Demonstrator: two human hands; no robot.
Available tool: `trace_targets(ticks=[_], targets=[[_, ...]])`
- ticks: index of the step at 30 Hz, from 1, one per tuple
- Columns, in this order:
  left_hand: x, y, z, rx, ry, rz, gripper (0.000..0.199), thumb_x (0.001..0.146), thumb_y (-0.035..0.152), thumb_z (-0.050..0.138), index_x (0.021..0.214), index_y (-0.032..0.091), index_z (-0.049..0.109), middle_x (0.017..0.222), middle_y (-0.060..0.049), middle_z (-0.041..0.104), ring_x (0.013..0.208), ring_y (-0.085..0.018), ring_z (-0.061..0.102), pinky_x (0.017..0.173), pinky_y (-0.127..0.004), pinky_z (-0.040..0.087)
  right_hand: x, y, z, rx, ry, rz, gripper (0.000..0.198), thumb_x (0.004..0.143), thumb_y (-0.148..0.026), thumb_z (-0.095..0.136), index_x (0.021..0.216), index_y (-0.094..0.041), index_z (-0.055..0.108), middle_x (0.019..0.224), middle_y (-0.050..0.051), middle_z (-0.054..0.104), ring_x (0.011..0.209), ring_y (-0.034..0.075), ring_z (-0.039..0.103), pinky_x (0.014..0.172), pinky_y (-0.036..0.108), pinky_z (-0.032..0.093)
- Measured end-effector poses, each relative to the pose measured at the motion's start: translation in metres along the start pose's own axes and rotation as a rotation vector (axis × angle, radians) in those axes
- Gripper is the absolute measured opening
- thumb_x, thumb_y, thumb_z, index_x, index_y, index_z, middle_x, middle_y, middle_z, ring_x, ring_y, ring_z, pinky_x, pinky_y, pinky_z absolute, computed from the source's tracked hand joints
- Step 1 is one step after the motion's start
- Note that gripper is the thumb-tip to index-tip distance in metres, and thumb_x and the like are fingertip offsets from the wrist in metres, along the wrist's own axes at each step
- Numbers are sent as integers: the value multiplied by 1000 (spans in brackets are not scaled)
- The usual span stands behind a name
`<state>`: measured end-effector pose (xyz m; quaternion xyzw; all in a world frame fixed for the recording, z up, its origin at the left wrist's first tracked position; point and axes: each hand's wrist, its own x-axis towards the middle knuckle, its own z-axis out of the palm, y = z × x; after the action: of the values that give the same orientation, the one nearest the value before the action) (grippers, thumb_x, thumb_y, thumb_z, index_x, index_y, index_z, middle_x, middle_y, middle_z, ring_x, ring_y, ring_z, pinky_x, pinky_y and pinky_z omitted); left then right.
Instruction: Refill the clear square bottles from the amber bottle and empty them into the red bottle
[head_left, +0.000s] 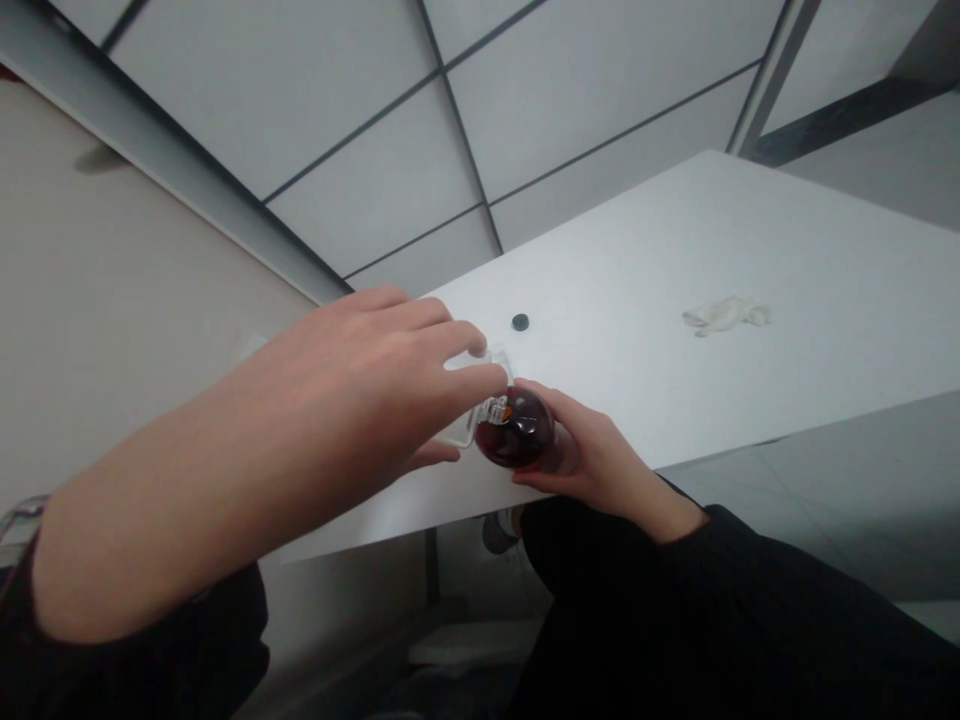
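Note:
My left hand (375, 375) is closed around a clear plastic or glass bottle (466, 428), which is tilted well over. Its threaded neck (493, 410) points right, over a round dark red vessel (519, 440). A small orange patch shows where the neck meets the dark red. I cannot tell whether neck and vessel touch, or whether liquid flows. Fingers of my right hand (592, 450) wrap the vessel from the right side. Just beyond both hands, a small dark round cap (520, 322) lies on the white table (615, 350).
A crumpled whitish cloth or glove (726, 314) lies on the table's right part. Behind the far edge rises a panelled partition (360, 120) with dark seams. A pale wall (112, 270) stands at the left. The table's near edge runs close to my body.

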<state>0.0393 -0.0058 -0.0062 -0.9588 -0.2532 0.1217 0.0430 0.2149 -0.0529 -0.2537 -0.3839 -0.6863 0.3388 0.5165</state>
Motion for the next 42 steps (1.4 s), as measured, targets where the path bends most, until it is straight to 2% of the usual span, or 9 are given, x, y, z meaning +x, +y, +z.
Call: trace_targets(ticks=[9, 14, 22, 28, 31, 35, 39, 42], targets=[[1, 0, -1, -91, -3, -26, 21, 97, 52, 64, 103, 35, 75, 104, -2, 74, 107, -30, 71, 110, -56, 51, 1, -1, 1, -4, 1, -2, 90, 79, -36, 90, 158, -31, 49, 150, 11, 67, 139, 34, 65, 114, 50, 55], [3, -1, -2, -141, -4, -40, 27, 98, 57, 60, 101, 35, 75, 102, -2, 72, 108, -31, 70, 110, -57, 49, 0, 0, 1, -15, 11, -1, 89, 78, -37, 90, 157, -31, 50, 149, 11, 68, 138, 34, 65, 113, 50, 56], [0, -9, 4, -141, 7, -61, 31, 94, 61, 62, 107, 36, 76, 112, -4, 75, 107, -33, 70, 103, -58, 53, 1, -1, -1, -10, -6, 7, 87, 79, -38, 90, 157, -30, 50, 151, 11, 67, 140, 34, 64, 114, 51, 55], [-8, -14, 11, -25, 22, -26, 33, 99, 57, 54, 114, 33, 73, 120, -5, 75, 101, -31, 73, 89, -47, 58, 2, -1, -1, -13, -18, 34, 88, 78, -38, 91, 156, -32, 51, 151, 11, 66, 142, 35, 62, 116, 52, 53], [-16, -21, 22, -19, 30, -27, 34, 99, 57, 57, 120, 32, 69, 128, -5, 74, 105, -32, 74, 86, -44, 59, 2, -1, -1, -14, -18, 20, 89, 78, -38, 91, 157, -31, 50, 152, 11, 66, 143, 34, 61, 118, 52, 52], [-28, -33, 48, -169, 11, -83, 41, 98, 60, 63, 128, 32, 65, 139, -7, 71, 118, -33, 71, 95, -46, 60, 1, 0, -1, -19, 1, 17, 89, 77, -38, 91, 156, -30, 50, 152, 12, 65, 143, 35, 61, 118, 54, 52], [-45, -43, 76, -451, 122, -295, 55, 91, 66, 72, 132, 30, 63, 140, -9, 68, 129, -32, 66, 110, -51, 58, 0, 2, -2, -48, -4, 56, 91, 76, -43, 92, 157, -31, 50, 153, 12, 65, 144, 37, 60, 119, 58, 50], [-59, -46, 100, -640, 217, -470, 59, 86, 61, 79, 133, 29, 62, 143, -9, 64, 131, -31, 64, 110, -51, 59, -2, 2, -3, -78, -3, 59, 90, 78, -46, 90, 157, -30, 50, 154, 12, 64, 144, 37, 60, 119, 57, 50]])
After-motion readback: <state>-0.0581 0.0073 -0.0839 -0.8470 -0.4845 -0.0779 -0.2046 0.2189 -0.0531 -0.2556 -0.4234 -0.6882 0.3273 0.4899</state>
